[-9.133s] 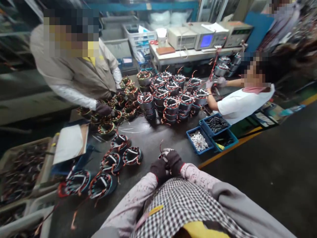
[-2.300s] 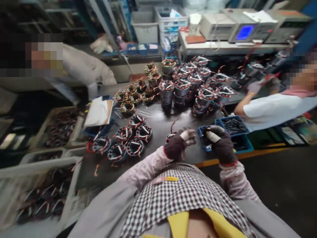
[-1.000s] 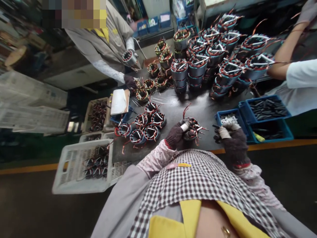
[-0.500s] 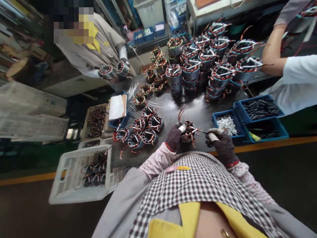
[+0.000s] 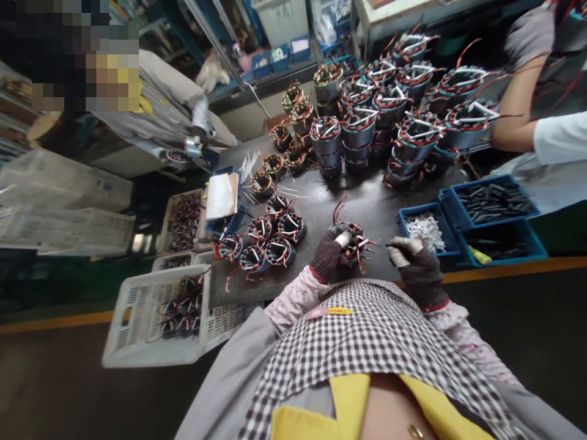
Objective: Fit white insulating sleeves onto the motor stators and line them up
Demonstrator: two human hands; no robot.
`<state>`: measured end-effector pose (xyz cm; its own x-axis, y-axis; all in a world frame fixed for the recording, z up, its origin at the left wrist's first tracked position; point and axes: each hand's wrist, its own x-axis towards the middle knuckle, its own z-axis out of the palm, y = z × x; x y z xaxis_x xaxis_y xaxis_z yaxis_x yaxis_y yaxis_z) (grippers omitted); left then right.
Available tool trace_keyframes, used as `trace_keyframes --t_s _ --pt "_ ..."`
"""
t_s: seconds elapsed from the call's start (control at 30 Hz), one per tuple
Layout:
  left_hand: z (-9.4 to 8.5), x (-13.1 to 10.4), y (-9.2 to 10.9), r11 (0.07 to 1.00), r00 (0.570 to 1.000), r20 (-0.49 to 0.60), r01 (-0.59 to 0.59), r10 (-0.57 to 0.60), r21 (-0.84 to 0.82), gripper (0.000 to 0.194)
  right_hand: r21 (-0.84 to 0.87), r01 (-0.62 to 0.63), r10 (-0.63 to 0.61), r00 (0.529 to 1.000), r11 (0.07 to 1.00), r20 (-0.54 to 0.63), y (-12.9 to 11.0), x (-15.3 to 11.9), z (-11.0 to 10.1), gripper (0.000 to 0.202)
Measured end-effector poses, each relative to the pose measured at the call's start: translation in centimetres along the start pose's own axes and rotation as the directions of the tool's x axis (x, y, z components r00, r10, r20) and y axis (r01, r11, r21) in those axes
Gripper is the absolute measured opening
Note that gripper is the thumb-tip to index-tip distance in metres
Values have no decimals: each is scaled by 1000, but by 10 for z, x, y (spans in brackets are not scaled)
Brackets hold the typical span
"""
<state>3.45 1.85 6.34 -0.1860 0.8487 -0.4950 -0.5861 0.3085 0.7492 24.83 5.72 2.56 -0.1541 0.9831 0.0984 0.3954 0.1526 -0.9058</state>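
Observation:
Just in front of my body on the dark table stands a motor stator (image 5: 353, 252) with copper windings, white ties and loose red lead wires. My left hand (image 5: 331, 250), in a dark glove with pale wrapped fingertips, closes on its left rim. Lead wires stick out from the stator's right side towards my right hand (image 5: 415, 266). That gloved hand is apart from the wires, its thumb and fingers pinched together. A small dark tip shows at the pinch, too small to name. To the left, several similar stators (image 5: 277, 250) stand in a group.
Taller stacked stators (image 5: 326, 143) fill the back of the table. At right are blue bins with white pieces (image 5: 426, 231) and black sleeves (image 5: 493, 205). White crates (image 5: 114, 342) stand at lower left. One co-worker holds stators at back left; another person's arm (image 5: 518, 110) reaches in at right.
My right hand has drawn back to the right, away from the lead wires. My left hand stays on the stator. The co-worker at back left has shifted left, and the view has turned slightly.

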Motion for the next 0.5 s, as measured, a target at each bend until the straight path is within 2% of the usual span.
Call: trace_keyframes --t_s 0.13,0.27,0.33,0.43,0.5 --pt "-3 3 -4 1000 1000 17 -7 7 -4 40 35 -50 49 998 998 27 1 0 -1 26" --pt "-2 4 -2 1000 999 46 6 -7 30 37 205 -258 231 962 944 146 -1 -2 16 37" --pt "0 5 -2 999 999 36 14 -15 41 35 283 -327 279 940 902 199 -3 -1 28 43" --pt "3 5 0 999 1000 26 7 -8 48 32 254 -301 233 935 919 266 -4 7 42 46" --pt "3 5 2 998 999 43 4 -7 64 31 175 -254 187 927 951 326 -4 16 42 46"
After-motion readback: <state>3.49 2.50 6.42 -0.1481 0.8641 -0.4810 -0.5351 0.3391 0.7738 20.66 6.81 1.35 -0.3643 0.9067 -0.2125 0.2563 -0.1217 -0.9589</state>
